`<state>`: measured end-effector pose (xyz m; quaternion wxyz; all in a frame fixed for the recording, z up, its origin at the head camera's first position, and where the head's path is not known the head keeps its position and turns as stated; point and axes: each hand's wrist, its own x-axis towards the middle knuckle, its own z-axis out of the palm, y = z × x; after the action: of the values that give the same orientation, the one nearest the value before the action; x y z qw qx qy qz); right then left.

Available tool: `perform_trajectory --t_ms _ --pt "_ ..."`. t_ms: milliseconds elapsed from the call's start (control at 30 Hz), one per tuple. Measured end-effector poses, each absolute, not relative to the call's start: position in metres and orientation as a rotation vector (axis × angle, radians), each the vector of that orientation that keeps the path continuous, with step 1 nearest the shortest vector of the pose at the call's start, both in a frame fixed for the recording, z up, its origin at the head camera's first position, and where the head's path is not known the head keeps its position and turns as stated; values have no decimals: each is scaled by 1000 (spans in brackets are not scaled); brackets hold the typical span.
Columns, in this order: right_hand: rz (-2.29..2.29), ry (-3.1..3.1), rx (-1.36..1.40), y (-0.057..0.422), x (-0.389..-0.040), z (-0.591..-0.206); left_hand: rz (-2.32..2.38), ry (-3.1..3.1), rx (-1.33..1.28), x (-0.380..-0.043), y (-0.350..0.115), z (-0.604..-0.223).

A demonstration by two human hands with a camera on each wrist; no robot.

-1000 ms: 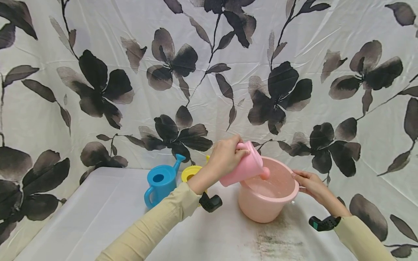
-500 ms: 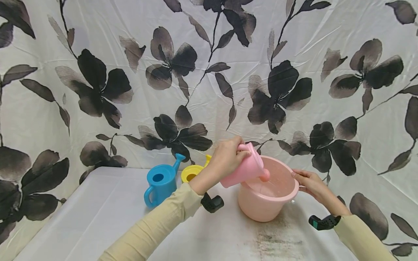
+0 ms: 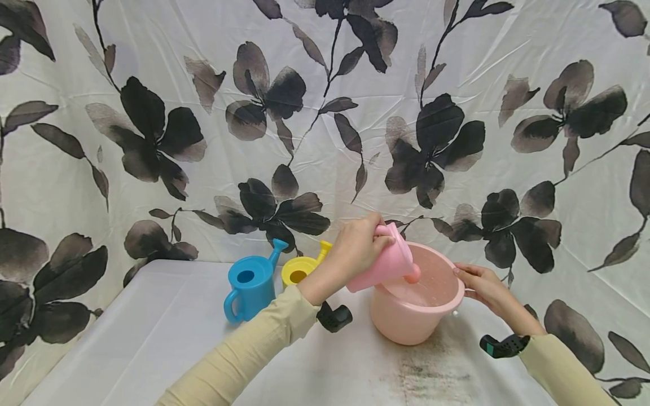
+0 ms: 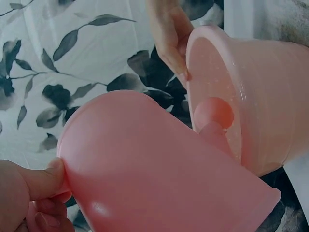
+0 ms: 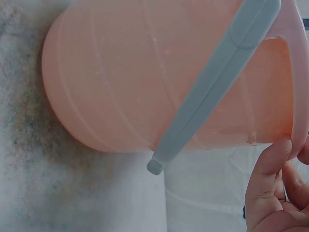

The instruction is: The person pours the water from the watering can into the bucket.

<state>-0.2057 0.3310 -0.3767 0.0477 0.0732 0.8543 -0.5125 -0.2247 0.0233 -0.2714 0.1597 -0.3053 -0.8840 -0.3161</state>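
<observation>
My left hand [image 3: 355, 248] grips the handle of a pink watering can [image 3: 381, 265], its thumb showing at the can's edge in the left wrist view. The can is tilted, and its round sprinkler head [image 4: 215, 114] reaches inside the mouth of a pale pink bucket [image 3: 408, 324]. Water droplets cling to the bucket's inner wall. On the bucket's right side, my right hand [image 3: 484, 287] pinches the rim between thumb and fingers, as the right wrist view shows up close. A grey bar [image 5: 212, 87] slants across the bucket's outside there.
A blue watering can [image 3: 254, 290] and a yellow one [image 3: 294, 270] stand left of the bucket, the yellow partly hidden behind my left forearm. Dark smudges [image 3: 431, 375] stain the white tabletop [image 3: 152, 338] in front of the bucket. A floral cloth [image 3: 325, 141] hangs behind.
My left hand has shifted slightly to the right with the pink watering can, uncovering more of the yellow can. My right hand keeps its place on the bucket rim.
</observation>
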Motion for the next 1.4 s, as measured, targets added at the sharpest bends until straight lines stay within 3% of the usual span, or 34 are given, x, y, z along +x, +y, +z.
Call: perform_trajectory --t_ms 1400 --pt "-1569 2604 208 329 -203 -376 -848 -2627 -852 -221 28 -264"
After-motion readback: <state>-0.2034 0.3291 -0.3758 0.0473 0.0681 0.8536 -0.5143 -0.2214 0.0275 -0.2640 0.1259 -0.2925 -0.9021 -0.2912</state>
